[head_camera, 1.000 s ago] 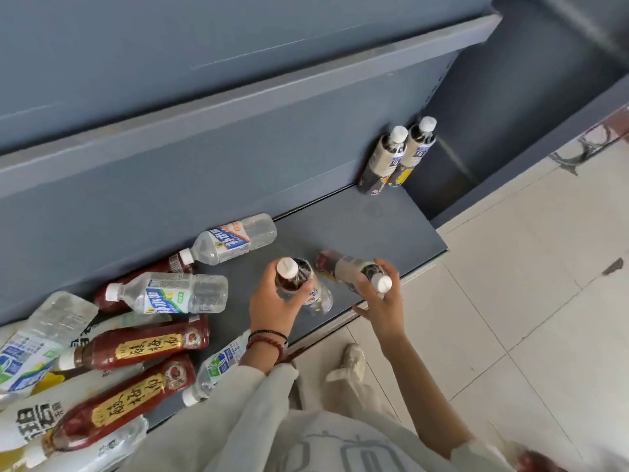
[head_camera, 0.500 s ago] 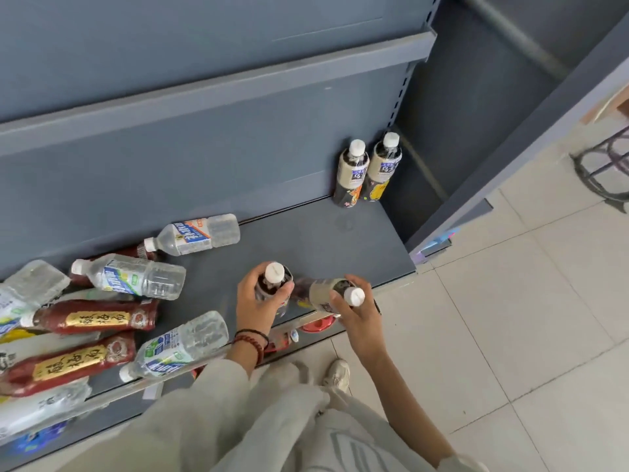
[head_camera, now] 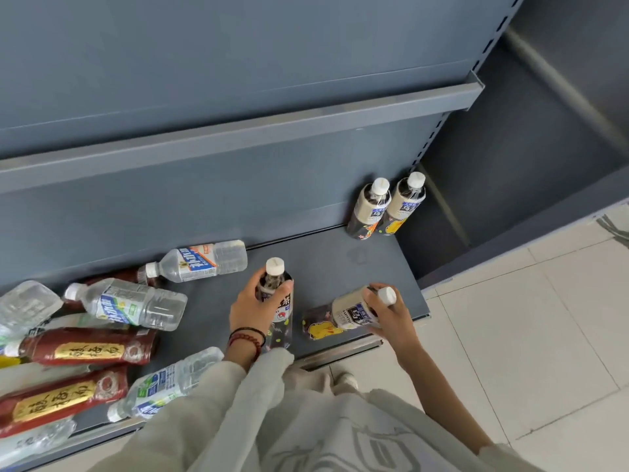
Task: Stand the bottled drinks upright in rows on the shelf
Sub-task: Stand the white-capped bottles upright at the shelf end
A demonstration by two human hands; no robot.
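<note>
My left hand grips a dark tea bottle with a white cap, held upright over the front of the grey bottom shelf. My right hand holds a second tea bottle by its neck; it lies tilted with its cap to the right, near the shelf's front edge. Two matching tea bottles stand upright side by side in the back right corner. Several clear water bottles and red tea bottles lie on their sides at the left.
An upper shelf edge overhangs the bottom shelf. A shelf upright bounds the right side, with another bay beyond. Pale tiled floor lies to the right. My shoe is near the shelf's front lip.
The view has shifted so the shelf sits further right. Both hands have moved right along the shelf front with their bottles; the left bottle stands straighter, the right one stays tilted.
</note>
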